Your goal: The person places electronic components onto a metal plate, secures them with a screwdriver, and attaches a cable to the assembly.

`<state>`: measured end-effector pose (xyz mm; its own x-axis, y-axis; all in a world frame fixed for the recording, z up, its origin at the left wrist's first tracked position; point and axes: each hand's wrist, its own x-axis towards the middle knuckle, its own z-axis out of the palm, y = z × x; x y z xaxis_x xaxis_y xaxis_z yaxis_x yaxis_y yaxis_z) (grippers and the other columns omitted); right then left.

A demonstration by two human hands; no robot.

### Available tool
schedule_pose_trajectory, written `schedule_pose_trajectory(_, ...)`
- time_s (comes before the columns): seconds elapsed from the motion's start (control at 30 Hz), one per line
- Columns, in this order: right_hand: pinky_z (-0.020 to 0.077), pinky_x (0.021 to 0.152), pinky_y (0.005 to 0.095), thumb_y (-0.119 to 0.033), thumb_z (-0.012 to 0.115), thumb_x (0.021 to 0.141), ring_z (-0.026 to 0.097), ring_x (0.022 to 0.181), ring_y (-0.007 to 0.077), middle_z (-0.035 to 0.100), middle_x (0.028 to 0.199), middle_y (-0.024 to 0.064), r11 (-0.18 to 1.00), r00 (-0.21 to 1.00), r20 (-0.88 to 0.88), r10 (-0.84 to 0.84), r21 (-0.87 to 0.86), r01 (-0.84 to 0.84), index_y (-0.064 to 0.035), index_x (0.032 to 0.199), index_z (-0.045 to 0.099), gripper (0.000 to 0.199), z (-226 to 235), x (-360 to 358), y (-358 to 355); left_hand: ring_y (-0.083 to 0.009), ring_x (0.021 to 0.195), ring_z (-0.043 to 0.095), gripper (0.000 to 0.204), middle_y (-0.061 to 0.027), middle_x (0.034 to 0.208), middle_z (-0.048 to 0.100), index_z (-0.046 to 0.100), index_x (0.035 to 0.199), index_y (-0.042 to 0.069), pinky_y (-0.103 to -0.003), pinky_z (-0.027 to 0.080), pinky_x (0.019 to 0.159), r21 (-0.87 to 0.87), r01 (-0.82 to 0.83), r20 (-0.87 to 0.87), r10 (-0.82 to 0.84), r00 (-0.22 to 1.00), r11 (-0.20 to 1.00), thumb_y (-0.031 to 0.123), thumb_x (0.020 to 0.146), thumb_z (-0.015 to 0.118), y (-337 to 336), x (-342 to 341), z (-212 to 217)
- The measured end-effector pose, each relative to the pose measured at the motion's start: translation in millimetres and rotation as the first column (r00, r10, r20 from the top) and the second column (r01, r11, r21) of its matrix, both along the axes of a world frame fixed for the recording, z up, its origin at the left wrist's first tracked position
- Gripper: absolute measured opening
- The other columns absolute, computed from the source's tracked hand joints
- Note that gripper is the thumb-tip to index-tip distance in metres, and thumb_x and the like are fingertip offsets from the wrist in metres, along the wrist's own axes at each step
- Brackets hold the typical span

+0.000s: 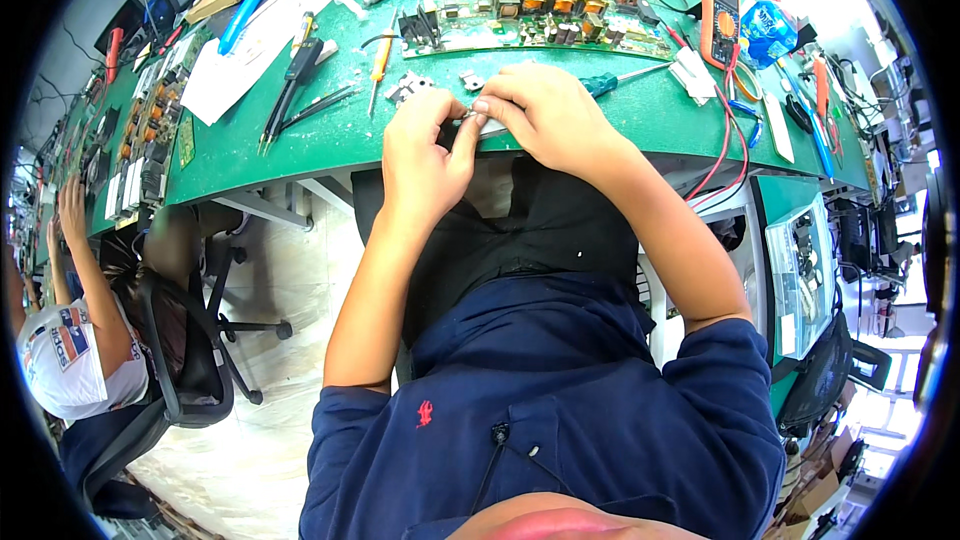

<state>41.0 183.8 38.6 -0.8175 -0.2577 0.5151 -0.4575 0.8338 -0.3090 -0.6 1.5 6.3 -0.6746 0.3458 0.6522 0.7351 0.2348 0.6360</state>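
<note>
At the front edge of the green bench [330, 145], my left hand [428, 145] and my right hand [545, 115] meet, fingertips pinched together. Between them is a small part, mostly covered by the fingers, whose kind I cannot make out. Just beyond the hands lie small pale metal-looking pieces [408, 87]. A screwdriver with a green handle [600, 85] rests to the right of my right hand. Left of my hands lies a screwdriver with an orange-yellow handle [382, 58].
A long circuit board [540, 35] with copper coils spans the bench's back. Black tweezers [320, 105] lie at left, near white paper [225, 75]. An orange multimeter [719, 20] with red leads stands at right. A co-worker [80, 340] sits at far left beside more boards [150, 135].
</note>
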Motion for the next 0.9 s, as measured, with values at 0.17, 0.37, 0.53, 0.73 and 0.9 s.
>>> schedule_pose_trajectory(0.17, 0.0508, 0.068, 0.0418, -0.017, 0.068, 0.093, 0.062, 0.076, 0.0318, 0.063, 0.082, 0.0102, 0.994, 0.994, -0.11, -0.025, 0.099, 0.036, -0.0051, 0.089, 0.069, 0.012, 6, 14, -6, -0.0296, 0.07, 0.06, 0.017, -0.0141, 0.078, 0.061, 0.062, 0.084, -0.002, -0.036, 0.046, 0.064, -0.008, 0.037, -0.071, -0.038, 0.997, 0.999, 0.002, 0.084, 0.078, -2, 0, 2)
schedule_pose_trajectory(0.37, 0.0536, 0.07, 0.0407, -0.021, 0.068, 0.091, 0.065, 0.08, 0.0292, 0.064, 0.081, 0.0079, 0.991, 0.993, -0.119, -0.02, 0.133, 0.036, -0.0078, 0.089, 0.069, 0.013, 5, 16, -5, -0.0321, 0.07, 0.058, 0.02, -0.0151, 0.078, 0.058, 0.058, 0.082, -0.001, -0.038, 0.046, 0.063, -0.054, 0.027, -0.105, -0.033, 0.994, 0.998, 0.0, 0.082, 0.078, 0, 4, 2)
schedule_pose_trajectory(0.53, 0.0555, 0.07, 0.0433, -0.026, 0.066, 0.094, 0.069, 0.083, 0.0318, 0.069, 0.084, 0.0093, 0.988, 0.994, -0.052, -0.094, 0.116, 0.099, -0.0078, 0.092, 0.072, 0.019, 3, 10, -6, -0.0327, 0.066, 0.057, 0.022, -0.0152, 0.074, 0.056, 0.054, 0.08, 0.0, -0.041, 0.045, 0.06, -0.043, 0.05, 0.125, -0.044, 0.991, 0.998, 0.001, 0.082, 0.076, 2, 2, 6)
schedule_pose_trajectory(0.73, 0.0552, 0.073, 0.048, -0.028, 0.063, 0.097, 0.069, 0.084, 0.0376, 0.071, 0.085, 0.0146, 0.988, 0.992, 0.064, -0.104, 0.122, 0.096, -0.0076, 0.094, 0.074, 0.023, 12, 0, 0, -0.0168, 0.065, 0.055, 0.026, -0.0083, 0.074, 0.06, 0.057, 0.082, -0.001, -0.031, 0.046, 0.061, -0.092, 0.026, 0.128, -0.014, 0.992, 0.995, 0.009, 0.085, 0.081, 3, 0, 8)
schedule_pose_trajectory(0.9, 0.055, 0.076, 0.0478, -0.028, 0.065, 0.095, 0.07, 0.085, 0.0385, 0.072, 0.086, 0.0147, 0.997, 0.997, 0.049, -0.054, 0.057, 0.051, -0.0085, 0.094, 0.076, 0.022, 7, 2, 3, -0.0244, 0.071, 0.06, 0.035, -0.0112, 0.08, 0.064, 0.062, 0.09, 0.0, -0.035, 0.05, 0.067, -0.174, 0.038, -0.038, -0.045, 0.998, 0.984, 0.016, 0.076, 0.09, -5, 0, 9)
